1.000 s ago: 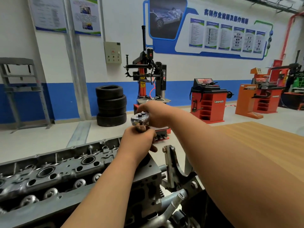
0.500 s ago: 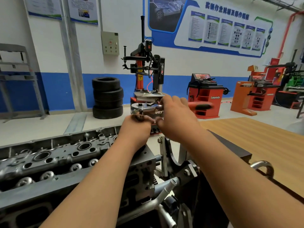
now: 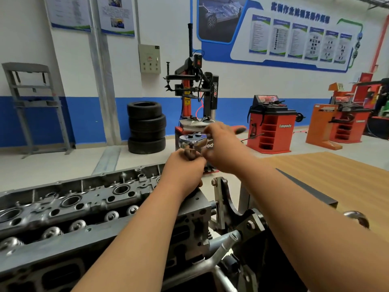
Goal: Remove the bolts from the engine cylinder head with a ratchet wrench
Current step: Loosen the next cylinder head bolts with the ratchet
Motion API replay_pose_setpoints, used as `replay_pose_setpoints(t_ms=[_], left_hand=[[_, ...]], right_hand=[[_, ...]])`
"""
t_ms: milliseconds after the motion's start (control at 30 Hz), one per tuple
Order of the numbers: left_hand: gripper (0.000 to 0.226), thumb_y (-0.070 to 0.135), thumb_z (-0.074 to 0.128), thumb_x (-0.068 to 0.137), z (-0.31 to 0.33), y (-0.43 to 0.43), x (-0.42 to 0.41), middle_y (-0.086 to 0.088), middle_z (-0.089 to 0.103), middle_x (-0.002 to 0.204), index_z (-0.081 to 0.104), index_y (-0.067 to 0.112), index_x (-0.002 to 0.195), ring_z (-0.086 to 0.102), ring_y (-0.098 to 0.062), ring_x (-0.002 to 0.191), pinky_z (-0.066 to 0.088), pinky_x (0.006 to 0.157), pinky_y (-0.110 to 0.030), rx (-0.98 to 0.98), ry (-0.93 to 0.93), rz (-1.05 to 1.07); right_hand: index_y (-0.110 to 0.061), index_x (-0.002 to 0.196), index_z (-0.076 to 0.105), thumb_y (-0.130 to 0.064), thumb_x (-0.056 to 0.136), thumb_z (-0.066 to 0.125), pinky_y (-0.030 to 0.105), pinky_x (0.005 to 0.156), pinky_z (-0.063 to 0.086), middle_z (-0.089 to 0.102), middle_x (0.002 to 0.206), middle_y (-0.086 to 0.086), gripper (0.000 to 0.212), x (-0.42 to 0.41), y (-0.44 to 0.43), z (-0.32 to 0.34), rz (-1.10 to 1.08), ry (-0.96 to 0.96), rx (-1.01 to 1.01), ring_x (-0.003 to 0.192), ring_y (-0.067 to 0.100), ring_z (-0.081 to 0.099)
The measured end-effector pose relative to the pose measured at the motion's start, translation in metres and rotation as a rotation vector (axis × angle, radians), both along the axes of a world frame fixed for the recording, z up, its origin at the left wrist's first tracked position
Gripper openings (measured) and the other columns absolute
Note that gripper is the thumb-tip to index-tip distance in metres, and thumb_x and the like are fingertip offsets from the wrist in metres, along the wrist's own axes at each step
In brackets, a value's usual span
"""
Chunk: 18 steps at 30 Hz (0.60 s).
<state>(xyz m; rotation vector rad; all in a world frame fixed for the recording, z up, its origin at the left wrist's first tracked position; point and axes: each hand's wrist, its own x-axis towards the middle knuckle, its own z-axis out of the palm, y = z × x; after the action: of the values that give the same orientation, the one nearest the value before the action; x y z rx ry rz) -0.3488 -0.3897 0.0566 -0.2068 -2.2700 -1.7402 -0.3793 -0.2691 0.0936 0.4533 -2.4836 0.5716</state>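
The grey engine cylinder head (image 3: 88,205) lies across the lower left, its top full of round bores and valve springs. Above its right end stands the ratchet wrench (image 3: 190,141), with a shiny round head and a red handle tip poking out to the right. My left hand (image 3: 183,171) grips the socket extension just under the ratchet head. My right hand (image 3: 221,144) is curled round the wrench handle beside the head and looks blurred. The bolt under the socket is hidden by my left hand.
The engine stand's bracket and bolts (image 3: 223,199) sit right of the head, with a metal pipe (image 3: 229,239) below. A wooden table (image 3: 336,178) lies to the right. Stacked tyres (image 3: 146,127), a tyre changer (image 3: 195,91) and red balancers (image 3: 271,125) stand behind.
My right hand swung the wrench handle from pointing away from me round to the right. My left hand stayed on the extension. The camera tilted slightly down.
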Motion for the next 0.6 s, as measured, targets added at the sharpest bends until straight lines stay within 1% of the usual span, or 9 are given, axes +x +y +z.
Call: replay_pose_setpoints(t_ms=[100, 133, 233, 267, 367, 433, 467, 533, 600], left_hand=[[0.016, 0.013, 0.052, 0.085, 0.000, -0.001, 0.000, 0.007, 0.054, 0.044, 0.061, 0.012, 0.072, 0.065, -0.016, 0.048, 0.039, 0.057, -0.027, 0.011, 0.001, 0.011], [0.019, 0.012, 0.051, 0.086, 0.001, -0.001, 0.001, 0.006, 0.054, 0.044, 0.059, 0.015, 0.069, 0.066, -0.016, 0.049, 0.036, 0.057, -0.028, 0.000, -0.004, 0.014], [0.018, 0.014, 0.050, 0.086, -0.001, -0.001, 0.001, 0.002, 0.051, 0.045, 0.059, 0.014, 0.070, 0.063, -0.018, 0.047, 0.039, 0.056, -0.027, -0.022, -0.006, 0.008], [0.016, 0.016, 0.051, 0.085, -0.001, -0.002, 0.001, 0.001, 0.050, 0.046, 0.061, 0.012, 0.073, 0.058, -0.019, 0.048, 0.041, 0.057, -0.027, -0.027, -0.006, 0.018], [0.013, 0.014, 0.052, 0.085, -0.002, 0.001, -0.004, 0.006, 0.045, 0.044, 0.065, 0.011, 0.084, 0.045, -0.021, 0.053, 0.040, 0.058, -0.033, 0.007, 0.001, 0.031], [0.018, 0.011, 0.050, 0.086, -0.003, 0.004, -0.003, 0.007, 0.045, 0.046, 0.066, 0.015, 0.094, 0.041, -0.018, 0.050, 0.037, 0.058, -0.031, 0.047, -0.017, 0.025], [0.020, 0.010, 0.050, 0.086, -0.002, 0.005, -0.002, 0.007, 0.045, 0.048, 0.066, 0.016, 0.097, 0.042, -0.017, 0.050, 0.037, 0.057, -0.029, 0.048, -0.023, 0.023], [0.017, 0.012, 0.049, 0.087, -0.002, 0.004, -0.003, 0.006, 0.047, 0.049, 0.066, 0.017, 0.087, 0.046, -0.016, 0.050, 0.036, 0.055, -0.025, 0.003, -0.025, 0.022], [0.021, 0.013, 0.048, 0.088, -0.001, 0.003, -0.006, 0.003, 0.050, 0.052, 0.057, 0.018, 0.069, 0.049, -0.016, 0.052, 0.036, 0.050, -0.021, -0.083, 0.011, 0.041]], right_hand=[[-0.012, 0.121, 0.052, -0.012, 0.088, 0.057, 0.024, 0.076, 0.039, 0.051, 0.110, 0.005, 0.033, -0.026, -0.018, 0.016, 0.043, -0.115, 0.134, 0.085, 0.012, 0.044], [-0.011, 0.120, 0.053, -0.011, 0.086, 0.059, 0.024, 0.073, 0.038, 0.053, 0.109, 0.006, 0.034, -0.030, -0.021, 0.017, 0.044, -0.122, 0.175, 0.084, 0.014, 0.046], [-0.014, 0.121, 0.054, -0.009, 0.083, 0.062, 0.024, 0.079, 0.034, 0.054, 0.097, -0.003, 0.039, -0.033, -0.022, 0.014, 0.093, -0.135, 0.104, 0.103, 0.019, 0.046], [-0.015, 0.122, 0.054, -0.009, 0.084, 0.061, 0.024, 0.082, 0.034, 0.054, 0.099, -0.005, 0.039, -0.031, -0.021, 0.012, 0.091, -0.126, 0.077, 0.109, 0.019, 0.044], [-0.017, 0.127, 0.048, -0.012, 0.087, 0.054, 0.028, 0.092, 0.033, 0.047, 0.125, 0.004, 0.040, -0.014, -0.012, 0.008, 0.003, -0.101, -0.009, 0.116, 0.020, 0.037], [-0.018, 0.129, 0.040, -0.015, 0.087, 0.055, 0.034, 0.097, 0.036, 0.039, 0.131, 0.004, 0.045, 0.010, -0.002, 0.000, -0.098, -0.065, 0.004, 0.121, 0.020, 0.030], [-0.019, 0.129, 0.036, -0.017, 0.086, 0.055, 0.036, 0.095, 0.038, 0.036, 0.131, 0.003, 0.048, 0.026, 0.003, -0.005, -0.163, -0.028, 0.042, 0.122, 0.021, 0.027], [-0.021, 0.131, 0.028, -0.022, 0.086, 0.054, 0.034, 0.085, 0.042, 0.030, 0.130, 0.002, 0.053, 0.059, 0.010, -0.015, -0.257, 0.056, 0.121, 0.122, 0.022, 0.021], [-0.022, 0.138, 0.017, -0.029, 0.087, 0.053, 0.031, 0.084, 0.042, 0.025, 0.132, 0.000, 0.063, 0.092, 0.010, -0.024, -0.288, 0.093, 0.184, 0.121, 0.021, 0.017]])
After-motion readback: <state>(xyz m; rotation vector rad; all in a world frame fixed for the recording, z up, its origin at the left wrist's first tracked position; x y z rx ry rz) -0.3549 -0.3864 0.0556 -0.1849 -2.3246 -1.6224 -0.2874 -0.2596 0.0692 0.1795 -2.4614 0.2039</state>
